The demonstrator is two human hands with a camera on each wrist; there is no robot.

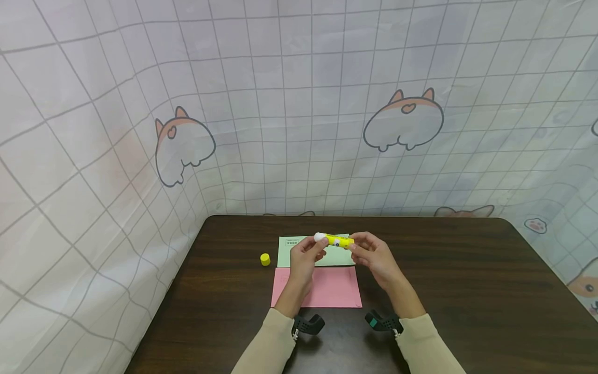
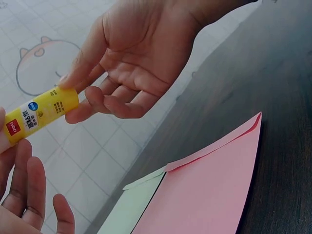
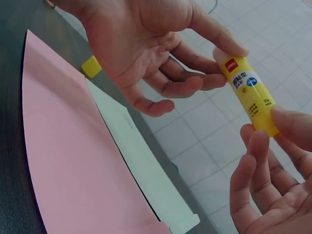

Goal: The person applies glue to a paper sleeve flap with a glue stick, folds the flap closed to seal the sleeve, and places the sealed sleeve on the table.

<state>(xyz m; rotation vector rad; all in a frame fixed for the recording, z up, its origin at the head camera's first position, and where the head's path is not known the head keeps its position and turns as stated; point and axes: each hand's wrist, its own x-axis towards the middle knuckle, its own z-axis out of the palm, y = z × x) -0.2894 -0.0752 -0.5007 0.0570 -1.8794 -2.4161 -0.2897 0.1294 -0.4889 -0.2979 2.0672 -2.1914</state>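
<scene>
A yellow glue stick (image 1: 340, 241) with a white end is held level between both hands above the envelopes. My left hand (image 1: 303, 258) pinches it near the white, uncapped end. At the yellow base end, my right hand (image 1: 375, 257) pinches it between thumb and fingers. The label with its red patch shows on the glue stick (image 3: 246, 90) in the right wrist view. Below the hands lie a pink envelope (image 1: 334, 291) and, behind it, a light green envelope (image 1: 338, 257). Left of them the yellow cap (image 1: 265, 259) stands on the table.
The dark wooden table (image 1: 224, 301) reaches back to a white gridded curtain (image 1: 289, 130) with cartoon animals. That curtain also hangs along the left and right sides. A black band with a camera (image 1: 308, 324) is on each wrist.
</scene>
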